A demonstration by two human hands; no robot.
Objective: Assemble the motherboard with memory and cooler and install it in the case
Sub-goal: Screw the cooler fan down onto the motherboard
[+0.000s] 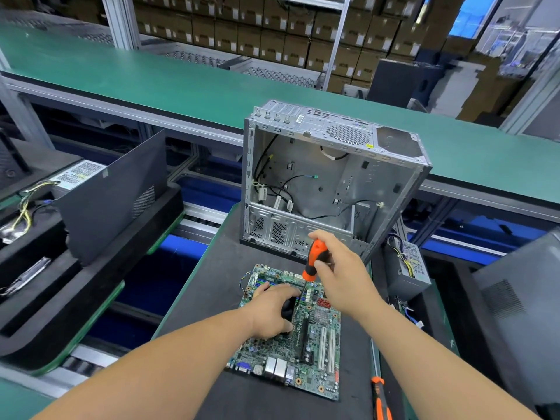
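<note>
My left hand (270, 310) presses the cooler (288, 307) onto the motherboard (315, 344), near the open case (327, 177); my right hand (342, 274) grips the screwdriver (313, 263). A tilted tip could slip and gouge the board.

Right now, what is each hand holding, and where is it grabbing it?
The right hand grips a screwdriver by its orange handle. The left hand rests over the black cooler on the motherboard, covering its top.

One motherboard (306, 350), one open case (327, 183), two orange-handled screwdrivers (315, 265) (380, 400), two power supplies (410, 269) (79, 174), two hands (269, 310) (342, 275)
</note>
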